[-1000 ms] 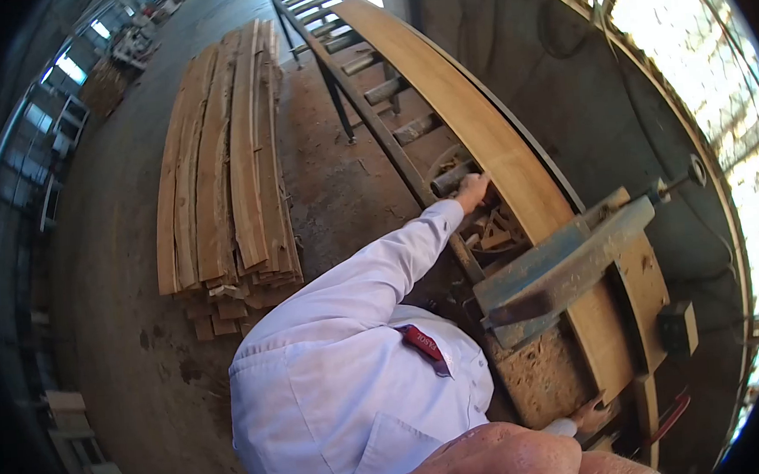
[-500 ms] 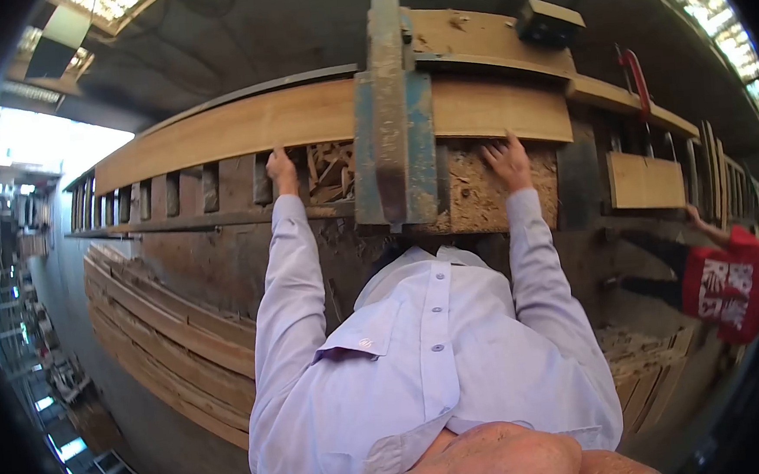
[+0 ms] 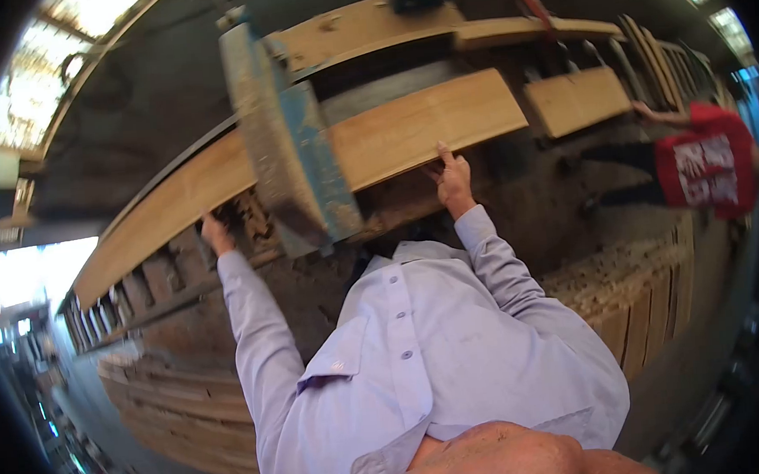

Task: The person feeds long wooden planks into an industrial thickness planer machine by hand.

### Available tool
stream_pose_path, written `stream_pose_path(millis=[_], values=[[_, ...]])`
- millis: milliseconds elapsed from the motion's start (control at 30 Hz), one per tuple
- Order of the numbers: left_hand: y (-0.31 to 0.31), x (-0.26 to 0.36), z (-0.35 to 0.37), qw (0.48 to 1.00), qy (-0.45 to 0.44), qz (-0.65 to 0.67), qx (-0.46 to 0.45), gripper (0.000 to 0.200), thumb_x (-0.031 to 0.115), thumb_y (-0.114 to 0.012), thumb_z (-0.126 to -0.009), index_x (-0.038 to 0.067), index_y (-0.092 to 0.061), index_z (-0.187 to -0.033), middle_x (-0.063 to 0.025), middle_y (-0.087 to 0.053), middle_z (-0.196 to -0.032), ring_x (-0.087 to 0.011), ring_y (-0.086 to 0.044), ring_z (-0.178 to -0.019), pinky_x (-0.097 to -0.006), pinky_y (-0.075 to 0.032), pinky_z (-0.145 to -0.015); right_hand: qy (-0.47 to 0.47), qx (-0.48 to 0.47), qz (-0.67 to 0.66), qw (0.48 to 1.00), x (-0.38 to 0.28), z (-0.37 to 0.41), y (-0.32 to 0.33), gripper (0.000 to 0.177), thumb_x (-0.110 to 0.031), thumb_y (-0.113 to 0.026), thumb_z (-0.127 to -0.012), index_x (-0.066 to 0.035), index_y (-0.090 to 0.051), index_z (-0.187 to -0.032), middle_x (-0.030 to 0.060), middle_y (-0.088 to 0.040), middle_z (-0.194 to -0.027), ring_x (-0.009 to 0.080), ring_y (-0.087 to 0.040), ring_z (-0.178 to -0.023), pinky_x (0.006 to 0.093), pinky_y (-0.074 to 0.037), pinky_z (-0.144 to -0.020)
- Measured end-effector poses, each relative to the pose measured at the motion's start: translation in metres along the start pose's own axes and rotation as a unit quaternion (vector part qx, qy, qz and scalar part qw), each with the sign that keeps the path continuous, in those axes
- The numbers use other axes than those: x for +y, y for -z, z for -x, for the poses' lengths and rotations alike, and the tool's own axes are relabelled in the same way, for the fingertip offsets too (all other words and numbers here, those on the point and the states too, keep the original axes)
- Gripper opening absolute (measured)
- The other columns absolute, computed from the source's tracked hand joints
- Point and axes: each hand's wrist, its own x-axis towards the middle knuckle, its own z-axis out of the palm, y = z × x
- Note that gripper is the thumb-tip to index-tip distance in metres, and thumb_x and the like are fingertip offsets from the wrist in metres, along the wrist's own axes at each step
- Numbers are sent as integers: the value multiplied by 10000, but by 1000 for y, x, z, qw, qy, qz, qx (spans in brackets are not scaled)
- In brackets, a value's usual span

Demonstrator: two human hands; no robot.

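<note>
A long, pale wooden board [image 3: 425, 123] runs beneath the worn blue-and-grey bridge [image 3: 273, 130] of a woodworking machine and sticks out on both sides. Left of the bridge, my left hand [image 3: 217, 235] grips the board's near edge, its fingers partly hidden underneath. My right hand [image 3: 454, 182] holds the same edge on the other side, thumb on top and fingers curled below. At the right, the board's far edge stands apart from the machine's fence, with a dark strip of table [image 3: 388, 87] showing between.
Wood shavings [image 3: 252, 217] lie near the bridge, beside a row of rollers [image 3: 143, 282]. Stacked planks [image 3: 177, 406] lie at lower left, more timber [image 3: 635, 291] at right. A person in a red shirt [image 3: 707, 160] touches a short board [image 3: 578, 101]. A red clamp [image 3: 526, 2] stands behind.
My view has turned and shifted right. More of the board now sticks out right of the bridge, and that end has swung away from the fence. Both hands still grip its edge.
</note>
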Motion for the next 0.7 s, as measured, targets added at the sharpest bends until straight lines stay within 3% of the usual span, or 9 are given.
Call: stream_pose_path(millis=[133,300,367,467,500,567,600,633,700], values=[[-1,-5,-7,997,19,59,-41,596,571,-569,-916,-12,-663,-997,-89,-667,-808,-189,-607,-596,-295,-455,-479,169,65,40,983,-72,-14,39,289,-247,-716,-882,-15,-623,-1027,62,-633,-991,155,-598,-905,313,-520,-779],[-7,25,28,997,27,62,-28,541,532,-571,-932,5,-664,-1012,-72,-677,-822,-180,-617,-623,-285,-437,-489,200,185,34,961,-217,-91,124,414,-301,-685,-896,3,-623,-1170,90,-640,-1112,216,-620,-963,361,-518,-848],[-5,24,30,998,25,53,-18,530,524,-570,-935,8,-665,-1011,-68,-681,-826,-177,-620,-627,-286,-437,-494,230,167,39,958,-271,-131,167,475,-378,-691,-894,6,-625,-1165,102,-638,-1106,193,-603,-973,372,-494,-860],[-3,15,22,996,13,69,-47,504,499,-564,-942,7,-663,-992,-68,-682,-825,-181,-623,-639,-294,-446,-509,288,259,233,892,-324,-156,221,464,-404,-631,-935,7,-627,-1151,98,-640,-1099,186,-587,-987,351,-473,-873],[3,18,18,994,47,43,-84,450,508,-557,-939,91,-644,-1083,-41,-689,-954,-198,-639,-775,-343,-455,-636,271,281,242,888,-326,-176,231,469,-408,-606,-951,17,-626,-1147,101,-644,-1095,187,-585,-994,342,-466,-881],[7,24,16,985,95,98,-107,453,456,-553,-953,79,-597,-1199,-62,-672,-1067,-239,-649,-939,-395,-510,-840,495,250,247,794,-290,-157,199,466,-414,-597,-956,31,-630,-1089,94,-669,-1022,204,-606,-973,341,-471,-892],[21,-4,-8,977,-115,-24,-179,434,408,-526,-974,80,-551,-1258,-84,-657,-1125,-270,-628,-1040,-455,-476,-965,445,212,325,807,-273,-120,168,459,-386,-613,-948,35,-614,-1132,119,-665,-1076,235,-608,-1018,346,-464,-917],[17,13,2,967,58,191,-159,458,369,-556,-966,31,-521,-1273,-154,-579,-1249,-346,-628,-1036,-486,-513,-910,392,166,401,811,-250,-83,138,462,-358,-630,-939,39,-598,-1175,145,-660,-1130,265,-610,-1064,351,-457,-941],[22,-16,-51,933,112,286,-187,423,324,-542,-990,25,-507,-1287,-163,-599,-1198,-358,-615,-1048,-501,-516,-903,360,45,503,784,-188,-72,122,474,-345,-627,-941,22,-568,-1235,158,-624,-1210,281,-584,-1122,368,-439,-975]])
